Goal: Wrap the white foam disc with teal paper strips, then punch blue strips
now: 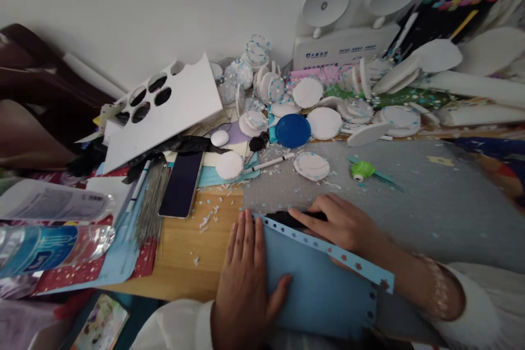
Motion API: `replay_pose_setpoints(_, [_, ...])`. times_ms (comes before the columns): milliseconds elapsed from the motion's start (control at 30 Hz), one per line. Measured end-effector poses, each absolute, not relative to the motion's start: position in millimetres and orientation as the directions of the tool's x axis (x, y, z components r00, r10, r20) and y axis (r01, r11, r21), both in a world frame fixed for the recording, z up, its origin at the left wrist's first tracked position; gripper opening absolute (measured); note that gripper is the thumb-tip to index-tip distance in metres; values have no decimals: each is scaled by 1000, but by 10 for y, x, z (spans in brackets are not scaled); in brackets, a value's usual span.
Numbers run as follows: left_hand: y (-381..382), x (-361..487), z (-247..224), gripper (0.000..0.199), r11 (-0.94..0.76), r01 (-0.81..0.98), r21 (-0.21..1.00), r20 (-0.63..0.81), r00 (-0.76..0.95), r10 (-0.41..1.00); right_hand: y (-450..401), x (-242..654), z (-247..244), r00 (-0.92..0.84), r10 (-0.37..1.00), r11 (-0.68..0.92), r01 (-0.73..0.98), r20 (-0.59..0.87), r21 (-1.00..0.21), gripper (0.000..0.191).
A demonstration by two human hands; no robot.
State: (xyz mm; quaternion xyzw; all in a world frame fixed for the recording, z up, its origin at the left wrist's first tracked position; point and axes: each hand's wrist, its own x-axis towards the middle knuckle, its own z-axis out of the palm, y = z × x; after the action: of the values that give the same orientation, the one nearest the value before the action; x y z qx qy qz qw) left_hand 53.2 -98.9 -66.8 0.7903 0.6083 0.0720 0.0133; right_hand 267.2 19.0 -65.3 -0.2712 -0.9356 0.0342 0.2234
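Observation:
My left hand (244, 284) lies flat on a light blue paper sheet (320, 290), fingers stretched forward and thumb out to the side. The fingertips rest near the sheet's top left corner. My right hand (342, 224) is closed around a slim black cutter knife (283, 220), index finger extended along it; its blade cannot be made out. A narrow blue paper strip (328, 249) with punched flower-shaped holes slants over the sheet and passes in front of the right hand. More punched holes show at the sheet's lower right edge.
A grey cutting mat (435, 208) bears a green-headed tool (363, 170) and a white foam disc (311, 166). Several foam discs and a blue lid (292, 130) crowd the back. To the left are a phone (182, 183), wire stems (151, 202) and a bottle (53, 249).

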Motion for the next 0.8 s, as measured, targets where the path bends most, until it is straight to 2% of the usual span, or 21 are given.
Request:
replay_pose_setpoints(200, [-1000,541,-670,85,-246,964,103,99,236,967,213,2646,-637,-740,542,840,494,399,-225,33])
replay_pose_setpoints(433, [-996,545,-660,92,-211,969,126,140,193,971,266,2752,-633,-744,601,781,468,293,-413,39])
replay_pose_setpoints(633, [-990,534,-668,92,-224,963,149,134,205,970,251,2716,-576,-761,584,798,476,282,-369,36])
replay_pose_setpoints(800, [-1000,537,-681,92,-209,963,171,131,188,973,231,2655,-589,-735,582,811,492,349,-316,34])
